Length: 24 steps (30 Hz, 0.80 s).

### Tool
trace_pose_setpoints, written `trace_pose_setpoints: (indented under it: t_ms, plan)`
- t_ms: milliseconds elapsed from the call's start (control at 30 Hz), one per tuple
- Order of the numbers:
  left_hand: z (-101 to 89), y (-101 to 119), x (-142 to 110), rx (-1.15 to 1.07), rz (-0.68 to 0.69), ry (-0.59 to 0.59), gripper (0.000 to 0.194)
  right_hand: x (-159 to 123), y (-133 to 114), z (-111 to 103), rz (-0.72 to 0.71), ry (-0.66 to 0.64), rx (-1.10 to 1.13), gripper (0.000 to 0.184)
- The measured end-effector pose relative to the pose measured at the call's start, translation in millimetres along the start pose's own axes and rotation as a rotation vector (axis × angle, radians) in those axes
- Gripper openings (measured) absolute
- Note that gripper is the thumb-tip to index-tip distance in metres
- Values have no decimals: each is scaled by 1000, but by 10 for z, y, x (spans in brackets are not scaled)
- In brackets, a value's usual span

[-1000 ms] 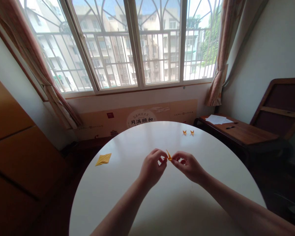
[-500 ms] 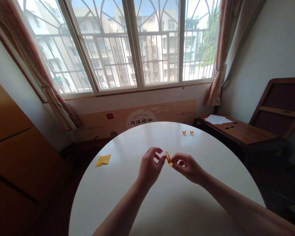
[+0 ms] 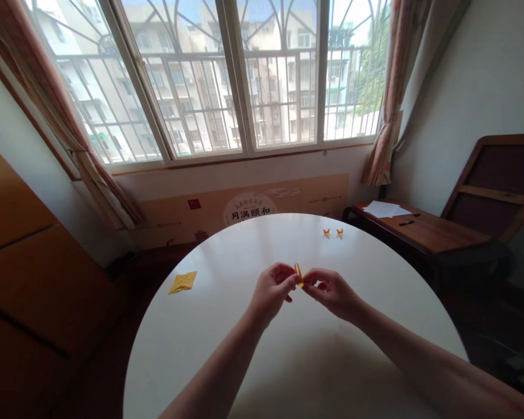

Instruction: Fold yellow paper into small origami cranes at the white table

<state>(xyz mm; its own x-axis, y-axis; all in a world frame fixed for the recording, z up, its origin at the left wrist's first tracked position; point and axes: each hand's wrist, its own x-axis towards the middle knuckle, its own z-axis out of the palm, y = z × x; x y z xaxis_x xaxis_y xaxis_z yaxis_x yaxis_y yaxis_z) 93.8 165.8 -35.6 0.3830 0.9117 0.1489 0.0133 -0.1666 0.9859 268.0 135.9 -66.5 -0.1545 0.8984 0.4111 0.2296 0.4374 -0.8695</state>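
A small piece of folded yellow paper (image 3: 300, 281) is pinched between my two hands above the white round table (image 3: 305, 361). Two narrow points of it stick upward. From the left, my left hand (image 3: 276, 288) grips it with thumb and fingers closed. My right hand (image 3: 332, 291) pinches its right side, the fingertips partly hiding it. Two small folded paper cranes (image 3: 326, 233) stand side by side toward the table's far right edge. Flat yellow paper (image 3: 183, 282) lies near the left edge.
A wooden bench (image 3: 441, 233) at the right carries white sheets (image 3: 382, 209) and a dark pen-like object (image 3: 406, 223). Beyond the table are a printed panel (image 3: 323, 189) and a barred window (image 3: 279, 87). An orange-brown cabinet (image 3: 17, 233) stands at the left.
My left hand has closed in on the folded paper and now touches it with thumb and fingers. Its two upright points sit closer together. My right hand keeps its pinch.
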Motion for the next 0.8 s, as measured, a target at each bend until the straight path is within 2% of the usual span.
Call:
trace_pose_setpoints:
  t_ms: [200,367,633,800]
  plan:
    - [18,51,-27,-119,-125,45,34,-2,23,-3,9,18,2,24]
    - [5,43,-23,-225,-159,47,38,-2,51,-9,6,15,23,28]
    - [13,38,-18,-194,-90,65,36,-7,42,-8,2,6,26,28]
    - [27,12,-15,-79,43,87,30,7,66,-19,34,55,103,34]
